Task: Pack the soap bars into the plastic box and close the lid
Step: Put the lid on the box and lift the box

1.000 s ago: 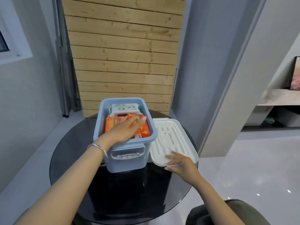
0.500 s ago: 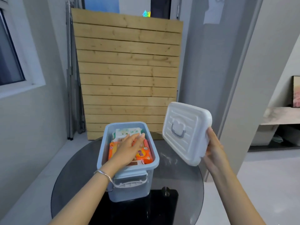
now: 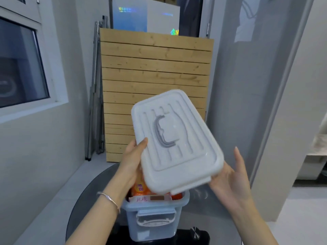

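Observation:
A white ribbed lid (image 3: pixel 177 140) with a grey handle hangs tilted above the light blue plastic box (image 3: pixel 154 221), top side facing me. My left hand (image 3: pixel 131 161) grips the lid's left edge, thumb on top. My right hand (image 3: pixel 231 179) supports the lid's right lower corner from beneath, fingers spread. Under the lid, orange soap packs (image 3: pixel 140 188) and a pale pink-labelled pack (image 3: pixel 150 198) fill the box to its rim. The box stands on a round dark glass table (image 3: pixel 99 191). Most of the box's contents are hidden by the lid.
A wooden slatted panel (image 3: pixel 155 82) leans against the wall behind the table. Folded metal poles (image 3: pixel 95 103) stand to its left. A window (image 3: pixel 21 64) is on the left wall, a grey pillar (image 3: pixel 256 85) on the right. A small metal knob (image 3: pixel 194 231) sits on the table.
My right hand lifted the lid off the table and swung it over the box. My left hand left the soap packs and took the lid's left edge. The view tilted upward.

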